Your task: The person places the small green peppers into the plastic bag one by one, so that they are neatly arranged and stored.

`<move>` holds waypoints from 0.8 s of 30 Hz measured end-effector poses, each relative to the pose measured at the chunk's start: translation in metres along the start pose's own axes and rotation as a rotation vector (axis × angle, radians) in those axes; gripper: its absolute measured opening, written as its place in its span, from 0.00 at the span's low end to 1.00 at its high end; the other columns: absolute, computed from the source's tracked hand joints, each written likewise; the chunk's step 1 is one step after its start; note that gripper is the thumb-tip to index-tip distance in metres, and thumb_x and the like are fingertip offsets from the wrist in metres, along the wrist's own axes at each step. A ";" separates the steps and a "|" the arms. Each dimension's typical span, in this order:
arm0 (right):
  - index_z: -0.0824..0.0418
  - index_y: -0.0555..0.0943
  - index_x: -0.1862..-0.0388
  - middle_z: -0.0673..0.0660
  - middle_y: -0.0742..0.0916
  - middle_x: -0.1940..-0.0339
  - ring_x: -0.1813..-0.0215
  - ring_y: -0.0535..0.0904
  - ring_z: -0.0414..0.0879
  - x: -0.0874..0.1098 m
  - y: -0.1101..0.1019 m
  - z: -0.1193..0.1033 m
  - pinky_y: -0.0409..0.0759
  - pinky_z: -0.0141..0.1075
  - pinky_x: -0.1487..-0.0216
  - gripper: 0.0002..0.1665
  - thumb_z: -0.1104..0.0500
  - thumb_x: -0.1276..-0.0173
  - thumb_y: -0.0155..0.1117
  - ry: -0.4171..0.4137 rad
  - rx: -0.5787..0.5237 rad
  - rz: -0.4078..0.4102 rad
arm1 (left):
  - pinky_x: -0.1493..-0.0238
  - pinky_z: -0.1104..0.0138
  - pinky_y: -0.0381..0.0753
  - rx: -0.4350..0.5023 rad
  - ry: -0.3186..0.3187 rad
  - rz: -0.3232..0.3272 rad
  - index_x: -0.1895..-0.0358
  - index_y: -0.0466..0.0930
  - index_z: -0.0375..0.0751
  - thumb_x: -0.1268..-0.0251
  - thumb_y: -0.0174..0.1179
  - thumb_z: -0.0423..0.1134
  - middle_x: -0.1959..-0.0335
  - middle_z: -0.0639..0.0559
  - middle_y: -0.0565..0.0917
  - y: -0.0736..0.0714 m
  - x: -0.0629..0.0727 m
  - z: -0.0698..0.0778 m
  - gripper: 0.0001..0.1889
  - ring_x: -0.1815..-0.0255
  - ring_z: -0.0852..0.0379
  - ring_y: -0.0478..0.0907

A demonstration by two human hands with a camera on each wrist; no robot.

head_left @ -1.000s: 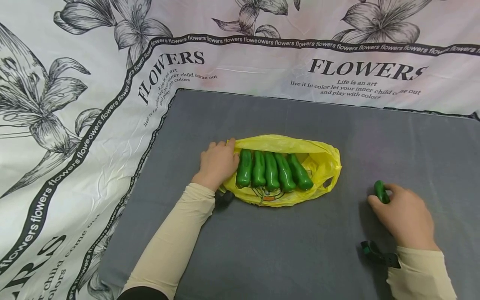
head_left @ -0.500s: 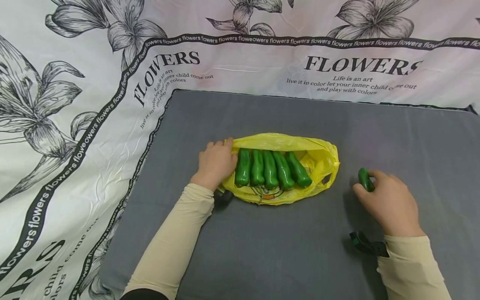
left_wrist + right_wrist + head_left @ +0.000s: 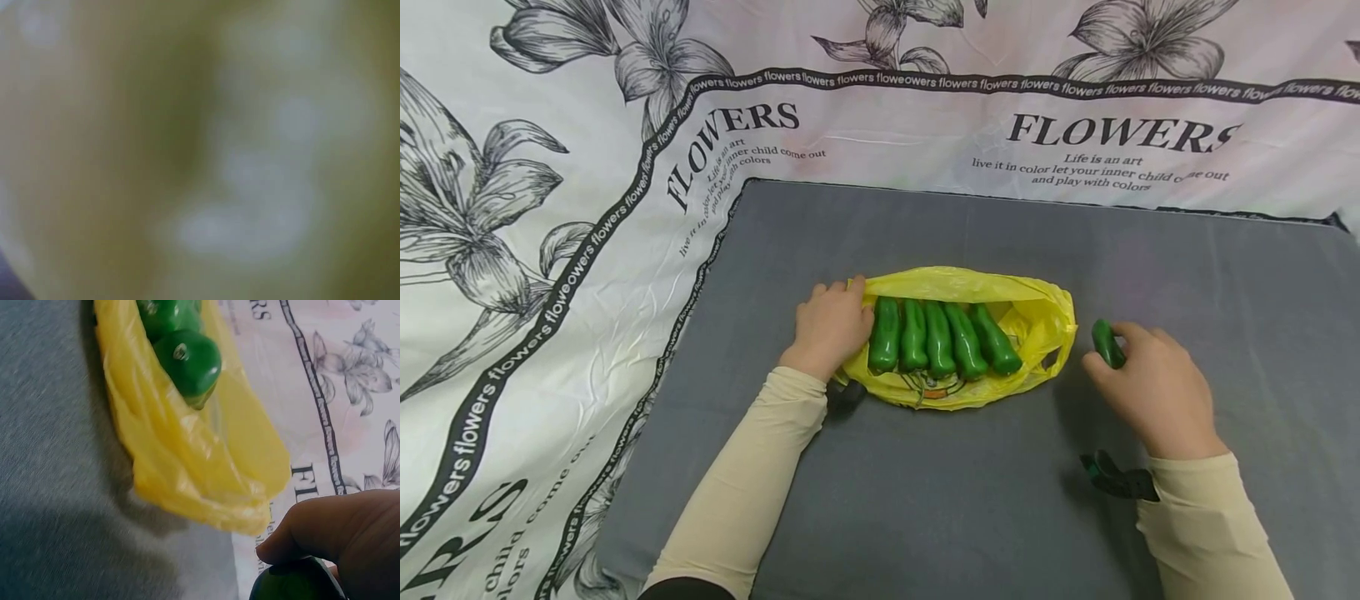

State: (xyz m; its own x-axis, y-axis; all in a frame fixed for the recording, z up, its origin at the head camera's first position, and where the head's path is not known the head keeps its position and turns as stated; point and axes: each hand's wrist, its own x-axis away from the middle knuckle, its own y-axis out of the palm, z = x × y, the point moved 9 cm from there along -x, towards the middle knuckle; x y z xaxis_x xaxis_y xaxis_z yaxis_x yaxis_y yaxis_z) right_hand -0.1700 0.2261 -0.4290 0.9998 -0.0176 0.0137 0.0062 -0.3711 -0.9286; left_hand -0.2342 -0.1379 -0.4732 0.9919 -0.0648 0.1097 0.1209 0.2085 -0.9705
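A yellow plastic bag (image 3: 958, 285) lies on its side, mouth held wide. Several glossy green peppers (image 3: 939, 340) sit side by side in it. My left hand (image 3: 832, 329) grips the bag's left edge, fingertips at the upper rim. To the right of the bag, my right hand (image 3: 1157, 385) holds one green pepper (image 3: 1107, 343) between thumb and fingers. In the right wrist view this pepper (image 3: 297, 581) shows at the bottom, apart from the bag (image 3: 206, 481). The left wrist view is only a yellowish blur.
A grey cloth (image 3: 940, 500) covers the work surface. White fabric with printed flowers (image 3: 895, 142) borders it at the back and left. A dark strap with a small device (image 3: 1120, 479) is on the right wrist.
My right hand has moved left and a little away from me with the pepper, closer to the bag's right end. My left hand keeps its place on the bag.
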 end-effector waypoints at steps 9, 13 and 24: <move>0.68 0.82 0.39 0.65 0.83 0.60 0.64 0.75 0.56 -0.006 -0.004 -0.028 0.67 0.40 0.75 0.27 0.51 0.30 0.61 -0.049 -0.017 0.022 | 0.45 0.37 0.80 0.014 0.006 0.006 0.20 0.67 0.47 0.18 0.52 0.50 0.29 0.41 0.78 -0.001 0.000 0.000 0.29 0.35 0.36 0.75; 0.69 0.81 0.37 0.67 0.83 0.57 0.63 0.75 0.57 -0.010 -0.003 -0.041 0.68 0.41 0.75 0.29 0.52 0.31 0.61 -0.059 -0.033 0.017 | 0.44 0.37 0.80 0.012 0.004 -0.002 0.19 0.66 0.47 0.17 0.52 0.50 0.29 0.41 0.78 -0.001 0.000 0.000 0.30 0.35 0.36 0.75; 0.69 0.81 0.37 0.66 0.83 0.60 0.64 0.78 0.57 -0.018 0.011 -0.084 0.72 0.41 0.77 0.29 0.54 0.33 0.63 -0.119 -0.083 -0.009 | 0.44 0.36 0.80 0.000 0.001 -0.017 0.17 0.63 0.48 0.16 0.51 0.52 0.27 0.41 0.76 0.003 -0.002 -0.003 0.31 0.33 0.35 0.74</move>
State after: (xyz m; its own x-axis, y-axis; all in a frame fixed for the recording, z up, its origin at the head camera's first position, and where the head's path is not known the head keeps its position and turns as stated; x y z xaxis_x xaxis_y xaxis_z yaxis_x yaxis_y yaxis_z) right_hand -0.1900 0.1447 -0.4085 0.9952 0.0943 -0.0264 0.0186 -0.4460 -0.8948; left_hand -0.2365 -0.1404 -0.4767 0.9896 -0.0689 0.1264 0.1382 0.2078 -0.9684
